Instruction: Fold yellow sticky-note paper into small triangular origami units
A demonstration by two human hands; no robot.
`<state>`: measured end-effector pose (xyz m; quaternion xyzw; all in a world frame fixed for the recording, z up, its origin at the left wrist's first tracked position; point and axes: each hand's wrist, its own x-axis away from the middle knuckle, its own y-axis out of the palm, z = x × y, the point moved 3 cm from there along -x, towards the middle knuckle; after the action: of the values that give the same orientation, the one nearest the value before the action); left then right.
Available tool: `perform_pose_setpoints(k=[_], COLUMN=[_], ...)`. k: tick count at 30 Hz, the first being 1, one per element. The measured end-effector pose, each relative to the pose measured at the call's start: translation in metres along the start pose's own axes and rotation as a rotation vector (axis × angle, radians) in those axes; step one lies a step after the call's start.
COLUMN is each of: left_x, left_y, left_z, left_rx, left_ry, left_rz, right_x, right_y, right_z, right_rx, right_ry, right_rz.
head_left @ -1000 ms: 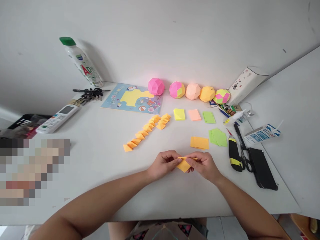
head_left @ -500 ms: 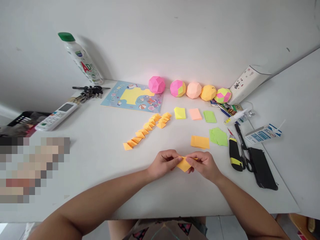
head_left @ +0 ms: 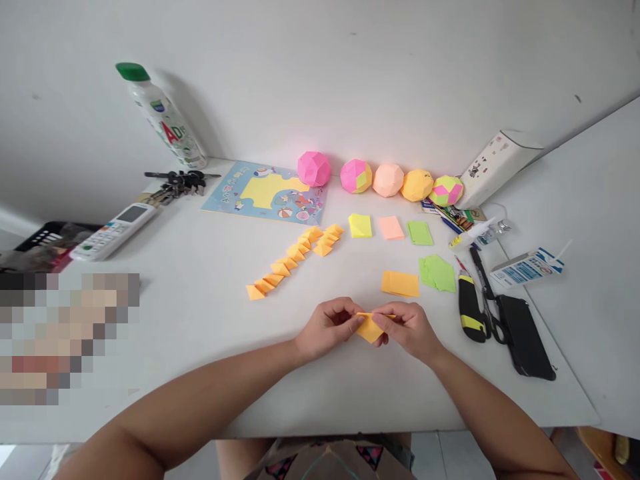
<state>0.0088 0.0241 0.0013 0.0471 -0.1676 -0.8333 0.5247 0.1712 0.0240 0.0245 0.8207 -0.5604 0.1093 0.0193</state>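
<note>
Between my two hands is a folded piece of orange paper (head_left: 371, 329), its lower part coming to a point. My left hand (head_left: 331, 328) pinches its left side between thumb and fingers. My right hand (head_left: 406, 329) grips the right side the same way, with the thumb on the front face. Just beyond my right hand lie flat orange paper sheets (head_left: 401, 283). A row of folded orange paper pieces (head_left: 284, 267) runs diagonally across the table, farther off to the left. Green paper pieces (head_left: 437, 273) rest beside the orange sheets.
Several faceted paper balls (head_left: 388, 181) line the wall behind yellow, pink and green paper stacks (head_left: 361, 226). A box cutter (head_left: 471, 308), scissors (head_left: 494, 327), a black phone-like case (head_left: 525, 337) and a drink carton (head_left: 527, 267) lie right. A remote (head_left: 116, 231) and bottle (head_left: 167, 120) are left.
Hardly anything differs. Both hands keep the same pinch on the orange paper, and the things on the table stay where they were.
</note>
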Motion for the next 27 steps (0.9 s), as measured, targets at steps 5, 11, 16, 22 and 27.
perform_pose_setpoints(k=[5,11,16,22,27], left_x=[-0.0002,0.0011,0.0007,0.0005,0.0009], left_y=[0.0009,0.0002,0.0018,0.0022,0.0016], left_z=[0.0006,-0.0009,-0.0041,-0.0064,-0.0025], left_rx=[-0.009,-0.053,-0.045,-0.115,-0.081], left_ry=[-0.007,-0.045,-0.067,-0.084,-0.053], left_rz=[0.023,0.028,-0.019,-0.016,0.030], right_x=[0.0000,-0.0007,-0.0002,-0.0014,-0.0030], right_y=[0.0008,0.0017,0.0030,0.0030,-0.0035], right_z=[0.0006,0.0013,0.0026,0.0021,-0.0001], right_rx=[0.000,0.009,0.055,0.118,0.120], right_ry=[0.014,0.021,0.009,-0.018,-0.056], right_rz=[0.001,-0.002,-0.013,-0.010,0.023])
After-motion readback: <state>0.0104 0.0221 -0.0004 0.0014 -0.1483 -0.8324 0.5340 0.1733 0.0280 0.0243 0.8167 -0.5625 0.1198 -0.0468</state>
